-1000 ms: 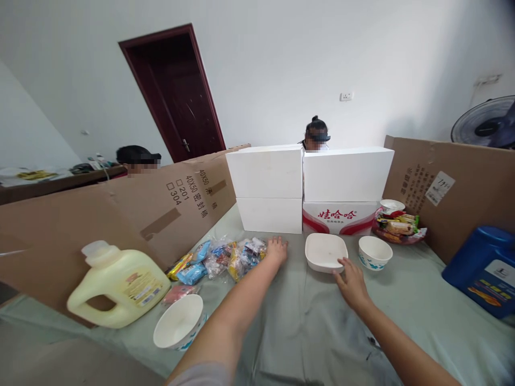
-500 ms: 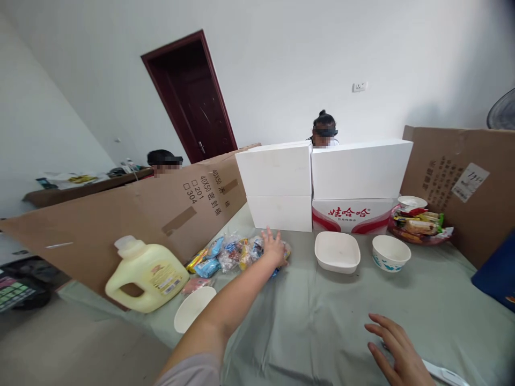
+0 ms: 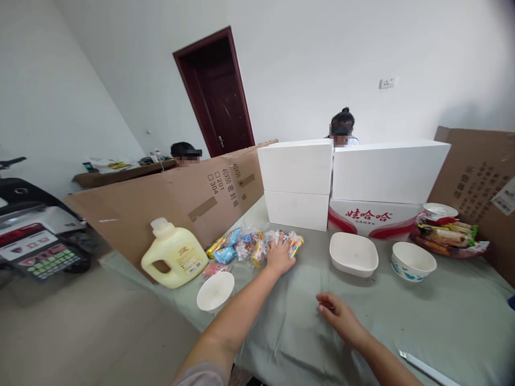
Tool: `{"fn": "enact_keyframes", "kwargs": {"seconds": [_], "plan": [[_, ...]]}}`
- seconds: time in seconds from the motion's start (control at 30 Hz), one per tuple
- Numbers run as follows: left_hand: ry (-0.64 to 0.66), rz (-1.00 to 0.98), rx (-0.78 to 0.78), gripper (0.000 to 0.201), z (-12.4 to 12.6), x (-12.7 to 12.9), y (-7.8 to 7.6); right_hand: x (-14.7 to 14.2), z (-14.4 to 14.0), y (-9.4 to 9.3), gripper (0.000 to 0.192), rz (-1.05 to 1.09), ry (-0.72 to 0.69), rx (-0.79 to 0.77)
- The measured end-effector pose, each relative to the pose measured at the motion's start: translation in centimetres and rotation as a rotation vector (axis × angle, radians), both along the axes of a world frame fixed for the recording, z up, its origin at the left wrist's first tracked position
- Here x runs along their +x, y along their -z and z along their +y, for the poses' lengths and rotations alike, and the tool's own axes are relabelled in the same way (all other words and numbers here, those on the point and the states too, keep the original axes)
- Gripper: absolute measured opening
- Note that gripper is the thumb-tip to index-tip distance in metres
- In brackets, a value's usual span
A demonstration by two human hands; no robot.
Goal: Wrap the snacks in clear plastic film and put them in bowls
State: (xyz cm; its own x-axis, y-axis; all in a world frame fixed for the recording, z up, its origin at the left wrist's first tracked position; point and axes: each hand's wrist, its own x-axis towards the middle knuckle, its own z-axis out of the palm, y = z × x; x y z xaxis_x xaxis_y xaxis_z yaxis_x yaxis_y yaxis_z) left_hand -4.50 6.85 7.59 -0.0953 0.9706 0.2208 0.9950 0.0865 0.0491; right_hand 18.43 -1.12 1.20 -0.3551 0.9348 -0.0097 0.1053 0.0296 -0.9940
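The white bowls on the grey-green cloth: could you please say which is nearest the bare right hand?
The shallow, rounded-square white bowl, just beyond the right hand; the round white bowls are farther away.

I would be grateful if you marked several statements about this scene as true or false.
1. The left hand touches the wrapped snacks. True.
2. The right hand grips the square white dish. False: the right hand is apart from the square white dish, nearer the wearer.
3. The yellow jug stands upright beside a cardboard sheet. True.
4. The red lettering is on an upper box. False: the red lettering is on the lower right box.
5. The blue-patterned bowl stands to the right of the square white dish. True.
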Motion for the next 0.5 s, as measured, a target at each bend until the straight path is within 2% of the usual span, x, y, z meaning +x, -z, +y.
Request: {"fn": "enact_keyframes", "kwargs": {"seconds": [0.07,0.13,0.27,0.4,0.5], "plan": [[-0.03,-0.046,0.097,0.071,-0.6,-0.2,-0.2,-3.1,2.3,0.1,0.045,0.081,0.02,-0.118],[-0.073,-0.096,0.19,0.065,-1.1,-0.6,-0.4,-6.0,4.7,0.0,0.051,0.1,0.029,-0.17],[-0.185,-0.264,0.211,0.061,-2.0,-1.9,-0.6,-11.1,9.0,-0.6,0.045,0.137,0.052,-0.318],[-0.2,-0.396,0.189,0.057,-2.6,-3.4,-0.2,-15.0,11.3,-0.8,0.037,0.171,0.03,-0.45],[-0.189,-0.478,0.234,0.055,-2.9,-4.4,0.7,-17.0,12.0,-0.7,0.035,0.214,0.037,-0.455]]}}
